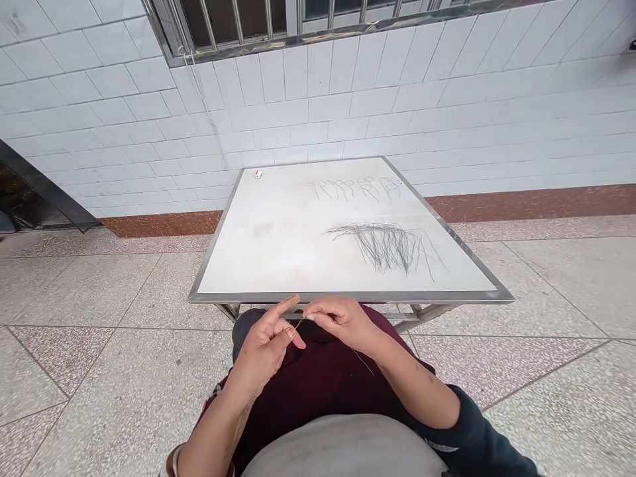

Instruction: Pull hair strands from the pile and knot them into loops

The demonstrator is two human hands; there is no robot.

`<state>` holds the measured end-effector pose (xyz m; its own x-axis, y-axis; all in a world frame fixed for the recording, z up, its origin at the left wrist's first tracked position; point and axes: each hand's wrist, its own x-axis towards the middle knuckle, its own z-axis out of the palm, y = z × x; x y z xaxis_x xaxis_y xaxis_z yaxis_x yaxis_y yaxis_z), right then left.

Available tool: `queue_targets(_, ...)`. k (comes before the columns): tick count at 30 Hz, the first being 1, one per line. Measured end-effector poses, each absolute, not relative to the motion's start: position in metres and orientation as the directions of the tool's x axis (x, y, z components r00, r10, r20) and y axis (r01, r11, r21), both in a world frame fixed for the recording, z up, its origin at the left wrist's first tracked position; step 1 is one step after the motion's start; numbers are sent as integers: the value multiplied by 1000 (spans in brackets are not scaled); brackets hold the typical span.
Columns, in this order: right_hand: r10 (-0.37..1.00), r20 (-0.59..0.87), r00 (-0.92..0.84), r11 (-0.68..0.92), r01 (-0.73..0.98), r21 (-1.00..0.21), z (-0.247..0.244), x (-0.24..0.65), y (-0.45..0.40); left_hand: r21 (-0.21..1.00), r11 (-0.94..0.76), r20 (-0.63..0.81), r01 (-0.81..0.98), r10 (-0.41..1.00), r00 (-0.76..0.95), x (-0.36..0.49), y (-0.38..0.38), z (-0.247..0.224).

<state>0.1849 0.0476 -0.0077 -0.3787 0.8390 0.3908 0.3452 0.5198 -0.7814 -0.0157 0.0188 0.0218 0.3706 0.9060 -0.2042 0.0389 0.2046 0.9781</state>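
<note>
A thin wire (364,362) runs between my two hands just in front of the table's near edge, its loose tail hanging below my right wrist. With thumb and fingers, my left hand (265,341) pinches one part of it while the index finger points forward, a tan wrapping (294,300) on its tip. My right hand (342,321) grips the wire close by, between thumb and forefinger. On the right of the tabletop lies a loose bunch of dark wires (387,245). Behind it, several wires with looped ends (355,188) are laid in a row.
The white table (268,258) has a grey metal rim and stands near a white tiled wall (298,126). A small red and white object (258,174) sits at its far left corner. Above is a barred window (268,20); a white cord (206,106) hangs down the wall.
</note>
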Motion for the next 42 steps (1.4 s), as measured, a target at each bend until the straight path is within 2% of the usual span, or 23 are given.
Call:
queue_targets(8,858,372,-353,492,362,-792,-15,185,48,976,186,-215,117,913,347,-27,16,17)
queue_targets(11,906,361,-221,422,417,-805,-15,194,54,973,193,-224,127,926,304,-40,17,15)
queue_targets(15,934,357,-16,331,412,-849,-11,211,63,984,141,-151,109,985,89,-57,21,20)
queue_targets(18,936,349,-51,344,346,-873,-7,211,62,990,91,-95,111,995,26,-54,26,30)
queue_targets(23,937,325,-127,349,294,-890,-1,194,51,986,23,-61,163,971,231,-16,35,44)
queue_targets(26,921,349,-175,388,304,-870,0,187,47,984,-3,-52,180,953,297,3,37,44)
queue_targets(31,890,386,-242,448,310,-839,-5,183,45,948,-46,-43,315,962,271,8,35,36)
queue_targets(36,922,330,-202,383,354,-853,-10,179,45,872,-175,32,458,952,304,4,32,28)
queue_targets(42,931,308,-194,361,375,-854,-9,176,44,763,-241,127,600,966,227,7,32,23)
